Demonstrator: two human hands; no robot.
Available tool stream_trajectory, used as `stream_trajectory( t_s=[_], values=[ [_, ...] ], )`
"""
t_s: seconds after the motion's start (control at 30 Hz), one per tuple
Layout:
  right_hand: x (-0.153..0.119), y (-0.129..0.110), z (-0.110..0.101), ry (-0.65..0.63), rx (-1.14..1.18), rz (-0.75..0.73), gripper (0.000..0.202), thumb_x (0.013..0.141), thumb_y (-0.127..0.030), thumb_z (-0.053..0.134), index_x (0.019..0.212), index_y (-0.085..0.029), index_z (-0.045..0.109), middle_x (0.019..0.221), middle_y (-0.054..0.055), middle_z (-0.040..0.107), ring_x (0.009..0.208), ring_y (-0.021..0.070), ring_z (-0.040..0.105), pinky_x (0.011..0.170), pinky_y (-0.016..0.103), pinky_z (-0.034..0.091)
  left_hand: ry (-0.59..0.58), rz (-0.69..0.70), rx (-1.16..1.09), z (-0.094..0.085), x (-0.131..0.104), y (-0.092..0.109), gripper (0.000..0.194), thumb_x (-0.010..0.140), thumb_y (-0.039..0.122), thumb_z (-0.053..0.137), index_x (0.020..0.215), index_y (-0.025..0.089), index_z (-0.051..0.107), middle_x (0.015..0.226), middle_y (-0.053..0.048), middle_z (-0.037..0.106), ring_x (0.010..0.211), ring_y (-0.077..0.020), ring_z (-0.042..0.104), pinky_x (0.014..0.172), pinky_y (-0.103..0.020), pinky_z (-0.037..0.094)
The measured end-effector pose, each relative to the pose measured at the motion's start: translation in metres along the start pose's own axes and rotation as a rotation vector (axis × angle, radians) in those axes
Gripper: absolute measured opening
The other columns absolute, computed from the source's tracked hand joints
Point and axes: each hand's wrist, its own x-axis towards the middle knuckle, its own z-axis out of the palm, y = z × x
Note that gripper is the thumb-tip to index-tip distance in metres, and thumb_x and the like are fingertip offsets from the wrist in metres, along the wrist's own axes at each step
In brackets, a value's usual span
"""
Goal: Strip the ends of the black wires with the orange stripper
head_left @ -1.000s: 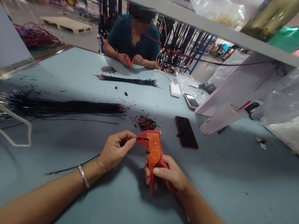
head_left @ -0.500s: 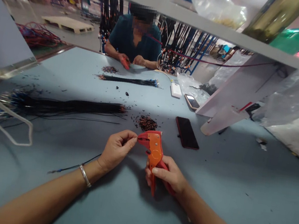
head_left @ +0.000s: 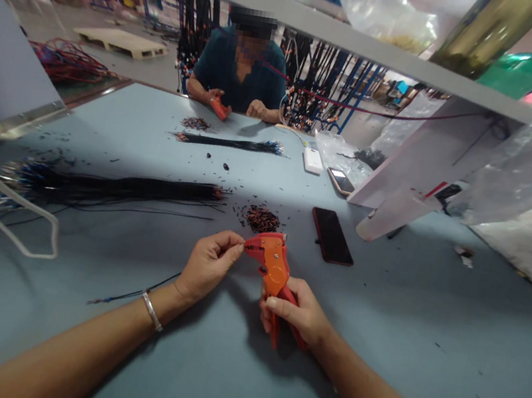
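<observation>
My left hand (head_left: 209, 264) pinches a thin black wire (head_left: 140, 291) whose blue-tipped end trails out under the wrist to the left. Its fingertips meet the jaws of an orange and red wire stripper (head_left: 276, 264). Wrapped round that tool's handles is my right hand (head_left: 296, 311). Just beyond the jaws lies a small heap of black and copper-coloured scraps (head_left: 261, 218). A long bundle of black wires (head_left: 130, 191) rests on the blue-grey table (head_left: 197, 376) at the left, its blue and metal ends pointing left.
A dark phone (head_left: 333, 236) lies right of the scraps. Across the table a person (head_left: 245, 75) holds a red tool near a smaller wire bundle (head_left: 229, 143). A white power bank (head_left: 312, 160) and another phone (head_left: 340, 180) lie near a slanted panel. A white wire frame (head_left: 48, 218) stands left.
My hands stay almost in place, with the stripper shifted very slightly. Across the table, the person's red tool has moved a little left and up, and their other hand has moved right.
</observation>
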Motion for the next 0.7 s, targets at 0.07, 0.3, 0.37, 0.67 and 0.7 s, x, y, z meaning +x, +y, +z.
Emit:
stream_trajectory(
  t_s=[0.07, 0.3, 0.37, 0.67, 0.7],
  values=[
    [-0.0007, -0.0013, 0.0014, 0.016, -0.016, 0.011, 0.032, 0.075, -0.041, 0.071, 0.08, -0.014, 0.054, 0.057, -0.001, 0.058, 0.044, 0.0128, 0.056, 0.042, 0.023, 0.045, 0.0, -0.008, -0.003, -0.0001, 0.0002, -0.0003, 0.021, 0.079, 0.033, 0.059, 0.068, 0.015, 0.062, 0.061, 0.001, 0.056, 0.057, -0.0111, 0.048, 0.057, -0.022, 0.04],
    [-0.0008, -0.007, 0.0067, 0.065, -0.043, 0.028, 0.034, 0.072, -0.043, 0.072, 0.076, -0.014, 0.054, 0.056, -0.001, 0.057, 0.044, 0.0121, 0.056, 0.042, 0.022, 0.045, -0.008, -0.017, -0.011, -0.0002, 0.001, -0.0018, 0.02, 0.079, 0.032, 0.059, 0.071, 0.015, 0.063, 0.062, 0.001, 0.057, 0.06, -0.0117, 0.049, 0.059, -0.022, 0.041],
    [-0.0003, -0.0059, 0.0072, 0.084, -0.064, 0.023, 0.035, 0.073, -0.044, 0.071, 0.073, -0.015, 0.052, 0.053, -0.002, 0.056, 0.041, 0.0109, 0.053, 0.039, 0.021, 0.042, -0.009, -0.024, -0.003, 0.0002, 0.0015, -0.0026, 0.019, 0.079, 0.032, 0.058, 0.071, 0.015, 0.063, 0.062, 0.001, 0.057, 0.06, -0.0115, 0.049, 0.059, -0.022, 0.04],
    [0.003, 0.0014, 0.0005, 0.108, 0.121, 0.034, 0.034, 0.071, -0.04, 0.073, 0.083, -0.014, 0.055, 0.061, -0.001, 0.059, 0.043, 0.0115, 0.056, 0.04, 0.022, 0.043, 0.034, -0.013, 0.033, 0.0009, 0.0032, -0.0042, 0.021, 0.078, 0.034, 0.059, 0.069, 0.015, 0.062, 0.063, 0.001, 0.057, 0.061, -0.0118, 0.049, 0.059, -0.021, 0.04],
    [0.0033, 0.0002, -0.0012, 0.11, 0.149, 0.027, 0.033, 0.072, -0.039, 0.073, 0.084, -0.014, 0.055, 0.063, -0.001, 0.06, 0.045, 0.0117, 0.056, 0.041, 0.022, 0.044, 0.042, -0.015, 0.034, 0.0004, 0.0034, -0.0044, 0.02, 0.078, 0.034, 0.059, 0.07, 0.015, 0.061, 0.063, 0.001, 0.057, 0.061, -0.0117, 0.049, 0.06, -0.021, 0.04]
  ],
)
